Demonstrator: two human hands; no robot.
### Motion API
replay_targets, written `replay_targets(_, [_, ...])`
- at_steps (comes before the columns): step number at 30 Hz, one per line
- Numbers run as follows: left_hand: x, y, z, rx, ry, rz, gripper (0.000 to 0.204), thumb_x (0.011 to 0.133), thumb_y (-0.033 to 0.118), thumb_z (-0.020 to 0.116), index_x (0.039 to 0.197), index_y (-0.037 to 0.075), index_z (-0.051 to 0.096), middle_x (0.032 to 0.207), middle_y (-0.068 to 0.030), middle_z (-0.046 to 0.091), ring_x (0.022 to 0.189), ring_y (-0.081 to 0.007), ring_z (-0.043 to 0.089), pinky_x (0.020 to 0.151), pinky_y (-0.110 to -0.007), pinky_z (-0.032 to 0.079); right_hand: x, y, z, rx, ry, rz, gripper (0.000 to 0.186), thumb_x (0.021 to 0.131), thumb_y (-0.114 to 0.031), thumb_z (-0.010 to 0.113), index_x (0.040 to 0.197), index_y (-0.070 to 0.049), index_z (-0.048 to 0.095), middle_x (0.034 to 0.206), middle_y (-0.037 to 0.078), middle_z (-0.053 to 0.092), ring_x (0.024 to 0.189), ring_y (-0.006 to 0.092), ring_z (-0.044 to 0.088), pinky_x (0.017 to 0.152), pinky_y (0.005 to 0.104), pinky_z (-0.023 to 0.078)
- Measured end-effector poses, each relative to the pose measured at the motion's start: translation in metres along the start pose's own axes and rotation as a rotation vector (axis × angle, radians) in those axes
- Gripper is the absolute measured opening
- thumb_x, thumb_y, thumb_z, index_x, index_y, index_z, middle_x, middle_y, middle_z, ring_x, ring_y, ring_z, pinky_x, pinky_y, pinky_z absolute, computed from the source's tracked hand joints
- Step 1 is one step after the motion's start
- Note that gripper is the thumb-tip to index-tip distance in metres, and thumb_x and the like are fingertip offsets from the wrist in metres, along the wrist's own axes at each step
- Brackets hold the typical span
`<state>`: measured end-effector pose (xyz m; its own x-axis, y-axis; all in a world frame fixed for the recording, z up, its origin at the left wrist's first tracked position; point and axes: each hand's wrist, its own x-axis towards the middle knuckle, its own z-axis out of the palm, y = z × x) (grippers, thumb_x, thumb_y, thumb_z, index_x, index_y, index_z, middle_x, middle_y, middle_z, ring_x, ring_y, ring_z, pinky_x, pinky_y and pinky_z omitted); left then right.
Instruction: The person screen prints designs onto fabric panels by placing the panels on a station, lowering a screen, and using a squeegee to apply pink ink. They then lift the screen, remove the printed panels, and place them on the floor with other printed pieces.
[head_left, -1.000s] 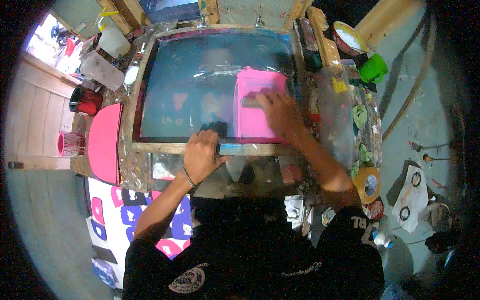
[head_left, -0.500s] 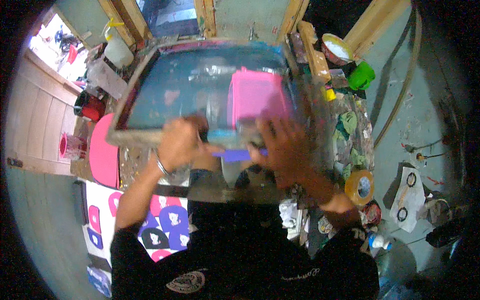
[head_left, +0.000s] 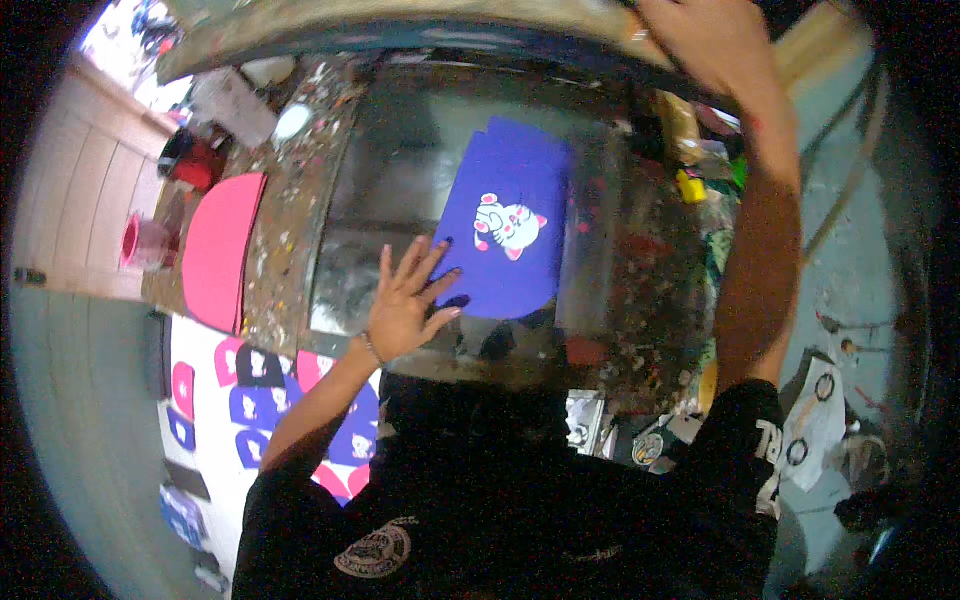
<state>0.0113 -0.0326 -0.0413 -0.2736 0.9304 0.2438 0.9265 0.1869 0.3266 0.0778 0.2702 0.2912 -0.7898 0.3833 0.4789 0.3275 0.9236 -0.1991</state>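
Observation:
A purple rounded-end sheet [head_left: 475, 205] with a white and pink cat print lies on the dark, glassy board [head_left: 385, 190] in front of me. My left hand [head_left: 405, 305] is spread flat at the sheet's near left edge, fingertips on or just beside it, holding nothing. Up at the top right, my right hand [head_left: 705, 45] grips the edge of the raised screen-printing frame [head_left: 480, 30]. Some of its fingers are cut off by the picture's upper rim. The frame stands tilted up along the far side of the board, its mesh mostly out of sight.
Pink rounded sheets [head_left: 222, 250] lie at the left of the paint-stained table [head_left: 290, 200], near a red-and-black container [head_left: 192, 160] and a pink cup [head_left: 145, 242]. Lower left, printed pieces [head_left: 265, 405] cover a white surface. A yellow item [head_left: 691, 186] sits at the right.
The screen frame, flat over the board before, is now lifted. My right hand has moved up to its edge. My left hand has opened, and the purple sheet now lies on the board.

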Motion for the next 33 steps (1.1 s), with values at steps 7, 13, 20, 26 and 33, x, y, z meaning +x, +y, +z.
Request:
replay_targets(7, [-0.159,0.014,-0.042,0.068,0.171,-0.572,0.063,0.089,0.037,0.071,0.145,0.013,0.056,0.165,-0.0222,0.025,0.152,-0.0447,0.020,0.121,-0.063,0.010,0.026,0.082,0.010,-0.195,-0.018,-0.211,0.046,0.103,-0.041,0.051,0.137,-0.012,0.064,0.138,0.015,0.064,0.127,0.0298,0.059,0.108,0.0333,0.041])
replay_targets(13, [-0.169,0.052,0.011,-1.515,0.780,-1.350,0.038,0.099,0.026,0.070,0.122,-0.002,0.061,0.099,-0.0051,0.067,0.084,-0.0151,0.064,0.075,-0.028,0.053,0.055,0.140,0.019,-0.348,0.024,-0.377,0.043,0.106,-0.032,0.044,0.143,-0.015,0.059,0.148,0.018,0.054,0.137,0.0325,0.051,0.115,0.0372,0.037])
replay_targets(20, [-0.245,0.052,0.001,-1.239,0.743,-1.223,0.017,0.095,0.019,0.073,0.103,0.005,0.072,0.086,0.0032,0.069,0.072,-0.0048,0.057,0.063,-0.026,0.046,0.082,0.259,0.009,-0.456,-0.067,-0.545,0.048,0.108,-0.029,0.041,0.151,-0.007,0.046,0.154,0.017,0.048,0.141,0.0332,0.046,0.117,0.0412,0.037])
replay_targets(26, [-0.410,0.097,0.015,-1.008,0.847,-1.712,0.011,0.098,0.017,0.069,0.096,0.007,0.066,0.072,0.0041,0.058,0.058,-0.0069,0.049,0.052,-0.027,0.041,0.108,0.260,-0.004,-0.206,-0.172,-0.288,0.047,0.110,-0.032,0.041,0.144,-0.003,0.054,0.151,0.020,0.050,0.139,0.0341,0.049,0.116,0.0424,0.037])
replay_targets(33, [-0.537,0.036,0.213,-1.174,1.521,-1.837,0.010,0.099,0.014,0.063,0.096,0.005,0.064,0.079,-0.0048,0.063,0.071,-0.0159,0.060,0.062,-0.035,0.055,0.103,0.262,0.006,-0.320,0.017,-0.101,0.060,0.109,-0.046,0.039,0.144,0.000,0.055,0.149,0.022,0.052,0.136,0.0388,0.051,0.115,0.0464,0.039])
